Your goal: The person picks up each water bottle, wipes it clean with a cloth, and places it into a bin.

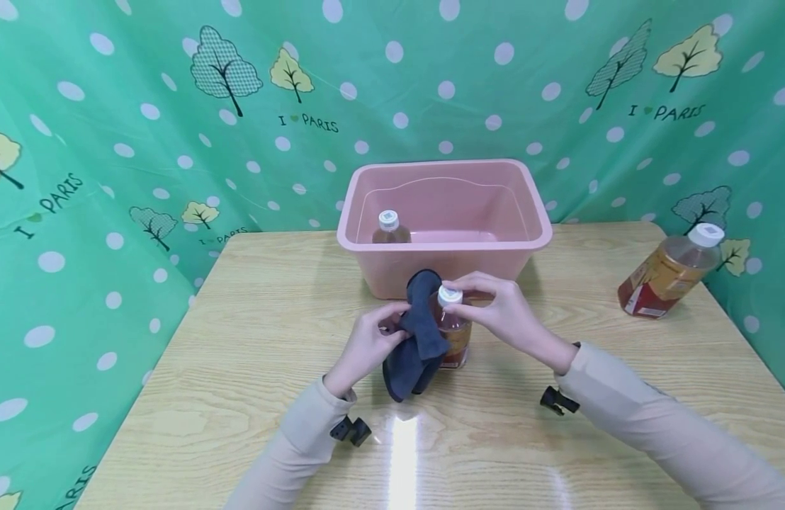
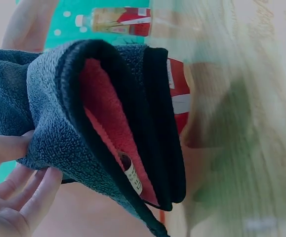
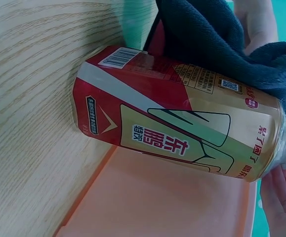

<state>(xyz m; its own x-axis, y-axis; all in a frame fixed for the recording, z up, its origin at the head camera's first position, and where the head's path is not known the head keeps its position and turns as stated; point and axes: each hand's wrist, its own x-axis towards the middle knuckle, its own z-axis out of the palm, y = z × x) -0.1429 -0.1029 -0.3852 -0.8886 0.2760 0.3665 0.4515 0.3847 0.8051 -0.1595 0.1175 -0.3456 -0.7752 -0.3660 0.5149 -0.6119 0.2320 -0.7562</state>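
Note:
My left hand (image 1: pixel 365 347) pinches a dark blue-grey cloth (image 1: pixel 420 333), which hangs in folds against the left side of a drink bottle (image 1: pixel 458 338). The left wrist view shows the cloth's black edging and its red inner side (image 2: pixel 105 94). My right hand (image 1: pixel 504 312) grips the bottle's white cap (image 1: pixel 450 295) between thumb and fingers. In the right wrist view the red and gold label (image 3: pixel 172 118) faces the camera, its lower end close over the wooden table. Cloth covers part of the bottle's left side in the head view.
Just behind the hands stands a pink bin (image 1: pixel 443 258) with another white-capped bottle (image 1: pixel 390 228) inside at its left. A third bottle (image 1: pixel 669 273) stands at the table's right edge. A green patterned curtain (image 1: pixel 443 78) hangs behind the wooden table (image 1: pixel 258 319).

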